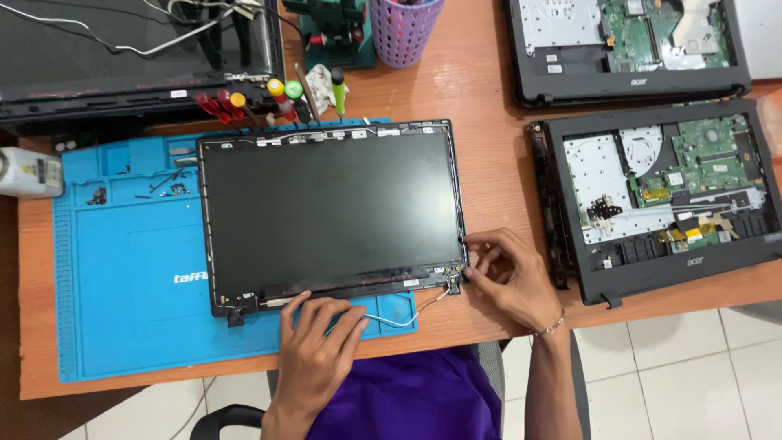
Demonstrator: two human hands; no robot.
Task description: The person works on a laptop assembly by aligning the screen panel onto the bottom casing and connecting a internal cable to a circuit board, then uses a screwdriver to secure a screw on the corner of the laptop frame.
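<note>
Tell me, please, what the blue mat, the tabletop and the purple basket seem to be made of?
Blue mat: probably silicone or soft rubber, matte, with moulded ridges and small trays. Tabletop: wood or wood-look laminate, orange-brown with faint grain, smooth. Purple basket: most likely moulded plastic, with an open lattice wall.

Left hand (318,342) rests flat at the laptop screen panel's (330,216) lower edge; right hand (505,273) pinches its bottom-right corner hinge.

Left hand (319,338) flat, palm down, fingers spread; right hand (509,277) curled, fingertips pinched together
</note>
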